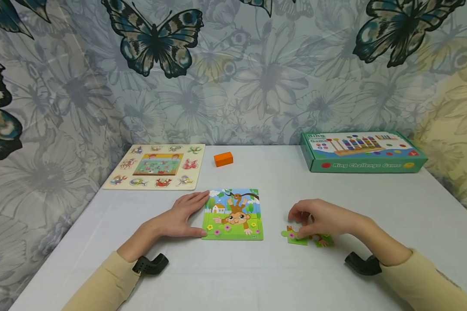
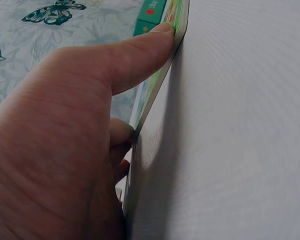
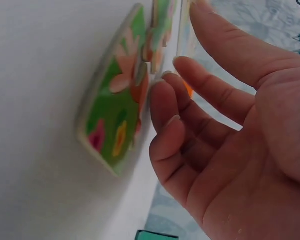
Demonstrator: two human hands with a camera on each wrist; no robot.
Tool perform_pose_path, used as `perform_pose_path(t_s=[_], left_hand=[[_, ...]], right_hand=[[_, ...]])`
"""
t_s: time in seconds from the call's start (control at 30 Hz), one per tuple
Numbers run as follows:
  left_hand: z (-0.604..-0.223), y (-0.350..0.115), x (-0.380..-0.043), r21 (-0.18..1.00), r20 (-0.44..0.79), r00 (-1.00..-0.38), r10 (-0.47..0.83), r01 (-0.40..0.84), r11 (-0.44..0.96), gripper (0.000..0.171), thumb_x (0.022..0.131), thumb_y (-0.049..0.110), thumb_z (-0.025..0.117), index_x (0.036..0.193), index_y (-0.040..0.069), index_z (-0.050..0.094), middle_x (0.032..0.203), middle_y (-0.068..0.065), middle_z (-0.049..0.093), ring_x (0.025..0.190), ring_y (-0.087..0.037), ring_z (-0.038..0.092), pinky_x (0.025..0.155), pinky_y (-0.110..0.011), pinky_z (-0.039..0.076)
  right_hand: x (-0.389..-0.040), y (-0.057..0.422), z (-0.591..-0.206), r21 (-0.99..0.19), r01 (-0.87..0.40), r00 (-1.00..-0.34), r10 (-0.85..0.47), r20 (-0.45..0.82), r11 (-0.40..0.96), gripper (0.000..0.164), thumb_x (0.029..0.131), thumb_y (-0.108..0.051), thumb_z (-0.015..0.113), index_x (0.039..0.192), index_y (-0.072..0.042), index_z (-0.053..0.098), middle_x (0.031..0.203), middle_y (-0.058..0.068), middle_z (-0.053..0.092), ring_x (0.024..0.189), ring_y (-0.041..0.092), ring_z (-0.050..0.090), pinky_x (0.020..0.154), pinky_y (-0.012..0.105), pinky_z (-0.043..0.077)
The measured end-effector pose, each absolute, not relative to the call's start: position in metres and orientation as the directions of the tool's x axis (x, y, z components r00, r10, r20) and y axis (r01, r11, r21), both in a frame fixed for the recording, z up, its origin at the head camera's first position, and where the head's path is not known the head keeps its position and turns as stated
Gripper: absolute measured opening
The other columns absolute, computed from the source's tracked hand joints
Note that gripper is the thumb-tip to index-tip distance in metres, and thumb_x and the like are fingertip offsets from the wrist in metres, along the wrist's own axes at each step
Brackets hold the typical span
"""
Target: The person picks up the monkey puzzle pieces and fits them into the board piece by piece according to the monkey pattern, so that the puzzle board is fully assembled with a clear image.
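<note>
A square puzzle board (image 1: 237, 229), printed with an upside-down monkey, lies flat on the table. My left hand (image 1: 183, 218) rests along its left side, thumb by the lower corner and fingertips at the upper part of the edge. The left wrist view shows the thumb (image 2: 145, 52) touching the board's rim. Right of the board lie small green puzzle pieces; one bears a pink flower (image 1: 299, 240), another (image 1: 324, 240) is partly hidden under my right hand (image 1: 328, 216). That hand hovers over them with fingers loosely bent, thumb low over the flowered piece. In the right wrist view a nearer piece (image 3: 112, 105) lies beside the fingers.
At the back left lies a cream sea-animal puzzle board (image 1: 167, 182). An orange block (image 1: 223, 159) sits near the back edge. A green Ring Challenge Game box (image 1: 363, 166) stands at the back right, before the butterfly-patterned wall covering (image 1: 264, 95).
</note>
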State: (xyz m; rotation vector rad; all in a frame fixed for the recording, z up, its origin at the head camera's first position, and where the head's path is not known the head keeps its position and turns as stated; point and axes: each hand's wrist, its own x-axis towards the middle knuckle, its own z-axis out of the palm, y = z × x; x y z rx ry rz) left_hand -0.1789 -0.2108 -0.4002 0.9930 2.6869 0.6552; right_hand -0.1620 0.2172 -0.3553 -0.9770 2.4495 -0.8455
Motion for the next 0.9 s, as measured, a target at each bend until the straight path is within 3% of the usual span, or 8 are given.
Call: perform_pose_path(t_s=[0.4,0.9], left_hand=[[-0.400,-0.211,-0.178,0.471,-0.035,-0.755,0.655,0.566,0.677,0.101,0.085,0.053,0.074,0.160,0.005,0.026,0.168,-0.006,0.018,0.151,-0.033,0.014,0.117,-0.058,0.010],[-0.402,-0.211,-0.180,0.471,-0.041,-0.758,0.651,0.560,0.682,0.102,0.085,0.056,0.072,0.160,0.006,0.026,0.168,-0.005,0.017,0.151,-0.033,0.013,0.118,-0.058,0.009]], right_hand=[[-0.159,0.214,-0.361,-0.615,-0.493,-0.703,-0.698,-0.135,0.615,0.036,0.082,-0.030,0.086,0.109,-0.015,0.068,0.094,-0.006,0.058,0.086,0.014,0.053,0.076,0.027,0.049],[-0.152,0.208,-0.359,-0.554,-0.509,-0.728,-0.673,-0.132,0.659,0.030,0.081,-0.023,0.087,0.103,-0.020,0.068,0.087,-0.009,0.056,0.082,0.011,0.053,0.072,0.027,0.048]])
